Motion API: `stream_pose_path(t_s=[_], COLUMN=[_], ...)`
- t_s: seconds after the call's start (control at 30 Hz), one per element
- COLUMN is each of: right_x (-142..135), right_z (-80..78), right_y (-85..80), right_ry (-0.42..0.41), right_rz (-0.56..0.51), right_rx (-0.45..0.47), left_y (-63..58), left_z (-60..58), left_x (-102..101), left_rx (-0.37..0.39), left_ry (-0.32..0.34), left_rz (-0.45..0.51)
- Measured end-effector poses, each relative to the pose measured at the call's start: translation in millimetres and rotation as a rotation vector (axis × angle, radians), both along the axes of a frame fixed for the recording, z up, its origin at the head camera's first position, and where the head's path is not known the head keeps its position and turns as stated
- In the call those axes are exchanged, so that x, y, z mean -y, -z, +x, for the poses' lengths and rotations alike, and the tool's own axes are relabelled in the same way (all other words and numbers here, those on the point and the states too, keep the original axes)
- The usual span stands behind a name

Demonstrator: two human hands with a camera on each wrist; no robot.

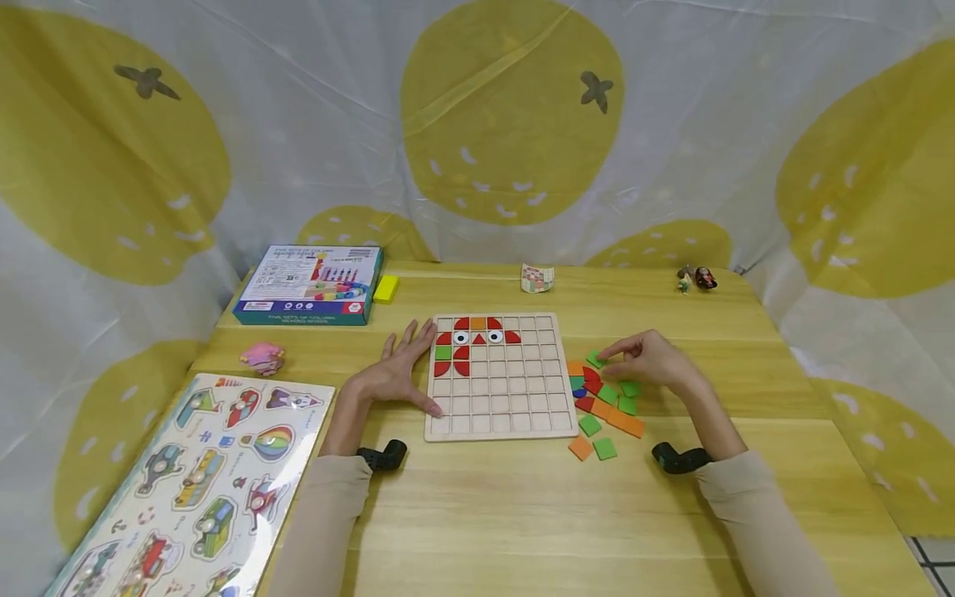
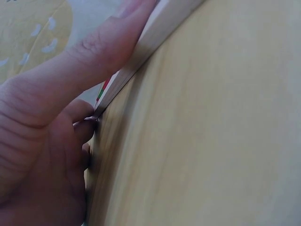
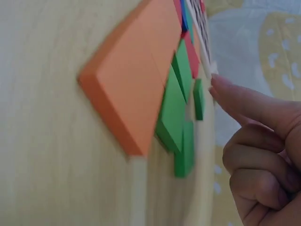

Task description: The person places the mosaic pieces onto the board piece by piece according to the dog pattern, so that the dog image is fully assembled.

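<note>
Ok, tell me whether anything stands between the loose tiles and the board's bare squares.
Nothing visible does. The loose tiles lie along the board's right edge, with bare squares just beyond it; the left hand is at the opposite edge.

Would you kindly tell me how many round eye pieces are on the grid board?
2: one eye piece left of a red triangle, the other eye piece right of it, both on the grid board, second row from top.

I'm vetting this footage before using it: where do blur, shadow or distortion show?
Head: fine print on the box is too soft to read; left wrist: the table is blurred, with a shadow along the board; right wrist: the nearest orange tile looms large.
</note>
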State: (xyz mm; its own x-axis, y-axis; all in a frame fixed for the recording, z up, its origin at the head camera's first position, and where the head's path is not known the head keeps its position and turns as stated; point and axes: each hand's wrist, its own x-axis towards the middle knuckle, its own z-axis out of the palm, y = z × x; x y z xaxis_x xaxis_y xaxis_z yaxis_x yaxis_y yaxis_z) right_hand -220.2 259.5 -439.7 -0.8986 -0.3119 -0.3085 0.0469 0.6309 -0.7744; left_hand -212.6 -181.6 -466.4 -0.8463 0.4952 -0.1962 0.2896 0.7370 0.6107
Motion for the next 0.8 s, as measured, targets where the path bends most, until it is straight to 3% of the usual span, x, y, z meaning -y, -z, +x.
stream_pose_path(t_s=[0.1, 0.2, 0.43, 0.63, 0.8], right_x=[7.6, 13.8, 13.5, 16.7, 23.1], right_z=[-3.2, -5.8, -12.8, -14.3, -16.9], right_y=[5.3, 8.3, 12.4, 11.1, 10.8], right_ry=[-0.018, 0.014, 0.136, 0.059, 0.046], right_rz=[-0.027, -0.025, 0.052, 0.033, 0.045], right_rx=[0.029, 0.051, -0.038, -0.038, -0.093], left_y=[0.1, 1.8, 1.5, 0.4, 1.3], left_z=[-0.1, -1.0, -1.7, -0.9, -0.6], left_x=[1.2, 1.7, 1.1, 1.7, 2.4], left_rx=[-0.007, -0.011, -0.01, -0.008, -0.005], left_ry=[-0.001, 0.005, 0.0, 0.009, 0.003], left_rz=[-0.008, -0.018, -0.017, -0.019, -0.015])
